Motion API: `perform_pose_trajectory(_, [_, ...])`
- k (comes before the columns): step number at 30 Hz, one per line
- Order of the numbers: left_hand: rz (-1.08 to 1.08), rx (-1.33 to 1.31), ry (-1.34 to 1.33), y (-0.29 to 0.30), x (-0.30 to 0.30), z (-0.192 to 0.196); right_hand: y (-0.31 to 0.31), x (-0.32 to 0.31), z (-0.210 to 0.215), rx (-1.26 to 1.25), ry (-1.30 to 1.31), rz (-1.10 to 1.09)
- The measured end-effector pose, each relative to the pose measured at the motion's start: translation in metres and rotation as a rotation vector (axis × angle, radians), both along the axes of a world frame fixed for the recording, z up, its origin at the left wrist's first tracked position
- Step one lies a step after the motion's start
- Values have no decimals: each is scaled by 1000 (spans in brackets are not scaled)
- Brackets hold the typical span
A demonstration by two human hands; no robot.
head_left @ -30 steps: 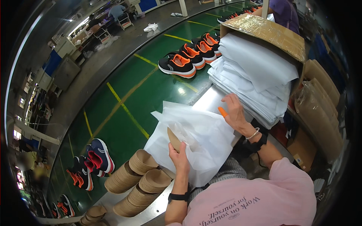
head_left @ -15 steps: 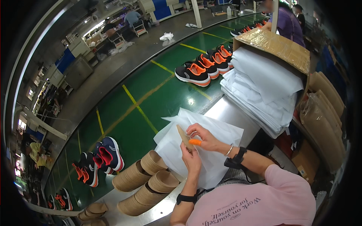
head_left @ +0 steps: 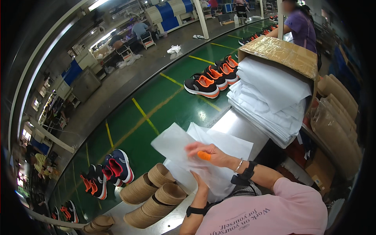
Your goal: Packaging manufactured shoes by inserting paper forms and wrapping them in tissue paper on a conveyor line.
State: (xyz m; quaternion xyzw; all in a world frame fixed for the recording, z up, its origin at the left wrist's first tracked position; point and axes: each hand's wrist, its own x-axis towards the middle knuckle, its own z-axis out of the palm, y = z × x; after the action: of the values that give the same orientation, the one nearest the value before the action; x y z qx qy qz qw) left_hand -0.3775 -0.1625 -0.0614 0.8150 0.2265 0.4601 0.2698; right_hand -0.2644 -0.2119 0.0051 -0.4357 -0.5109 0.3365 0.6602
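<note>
While lying on the steel bench beside the cardboard cones (head_left: 156,192), white paper (head_left: 184,150) pinched under right hand (head_left: 209,153), wrist bent inward; left hand (head_left: 200,184) mostly hidden beneath, grip unclear.

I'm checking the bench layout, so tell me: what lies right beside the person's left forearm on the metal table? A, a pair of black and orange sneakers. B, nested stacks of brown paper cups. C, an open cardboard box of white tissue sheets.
B: the nested stacks of brown paper cups lie on their sides on the metal table, just left of the left hand.
</note>
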Motion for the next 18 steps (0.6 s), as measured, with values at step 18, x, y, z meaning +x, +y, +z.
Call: perform_pose_trajectory(18, [-838, -1679, -814, -13, 61, 127, -2, 41, 82, 417, -337, -904])
